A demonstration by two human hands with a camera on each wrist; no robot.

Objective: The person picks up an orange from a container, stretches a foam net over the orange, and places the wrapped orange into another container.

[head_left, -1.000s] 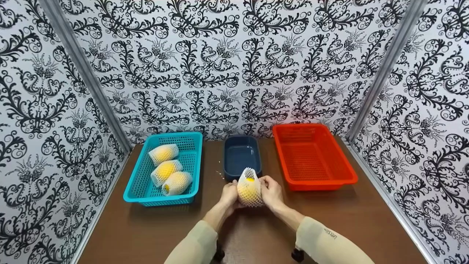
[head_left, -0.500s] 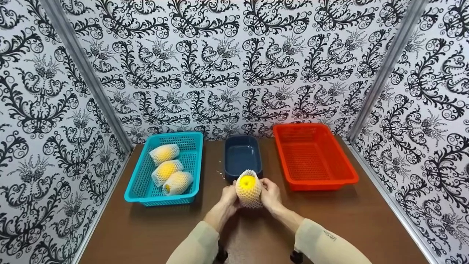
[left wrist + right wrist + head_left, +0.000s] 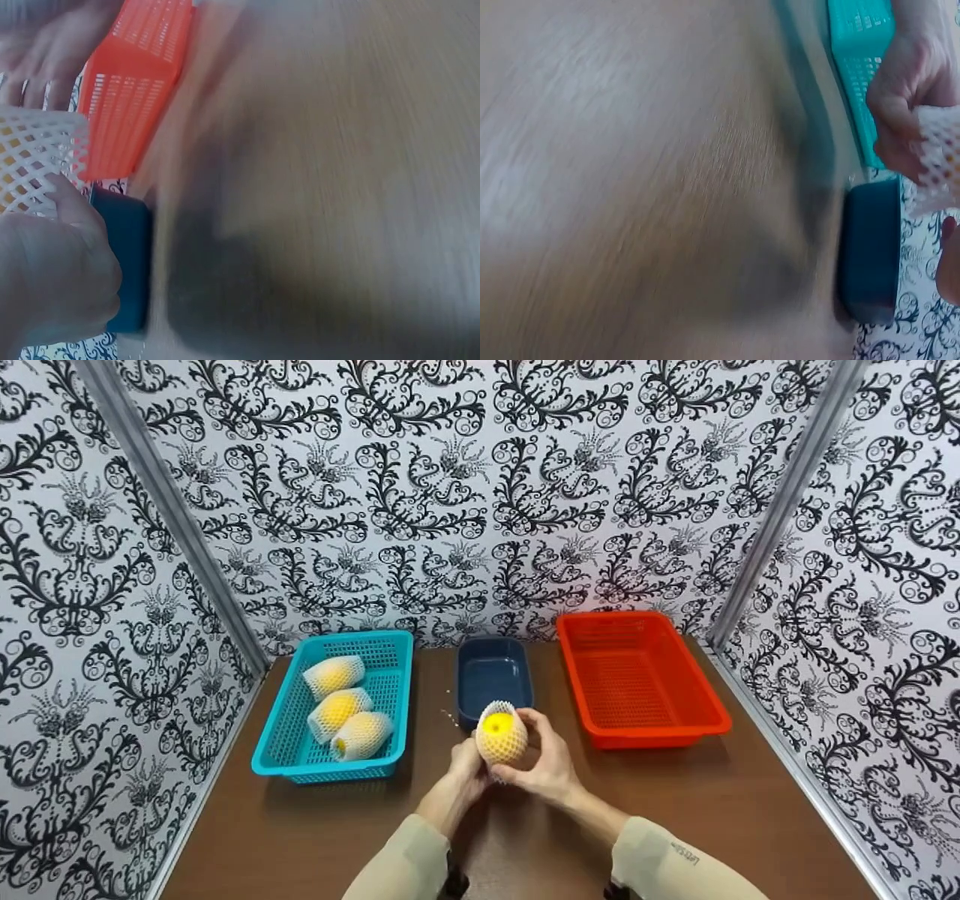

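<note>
A round yellow fruit [image 3: 501, 739], wrapped in a white foam net [image 3: 45, 146], is held up over the table in front of the navy bin [image 3: 493, 679]. Its bare yellow top shows through the net's open end. My left hand [image 3: 466, 771] grips the net low on the left side, its thumb pressed to the mesh in the left wrist view; the other fingers are partly hidden. My right hand [image 3: 551, 765] curls around the right side, thumb across the front and fingers at the upper edge. In the right wrist view only a bit of the net and some fingers show.
A turquoise basket [image 3: 401, 697] at the left has three more net-wrapped yellow fruits [image 3: 340, 712] inside. At the right stands a red basket [image 3: 645, 690]. Small white scraps [image 3: 451, 716] lie on the brown table [image 3: 315, 832] beside the navy bin. Patterned walls enclose the back and sides.
The fruit has tipped so its yellow top faces up and toward me, and shifted slightly left. My right hand has moved from the net's side to wrap around the fruit's front and top.
</note>
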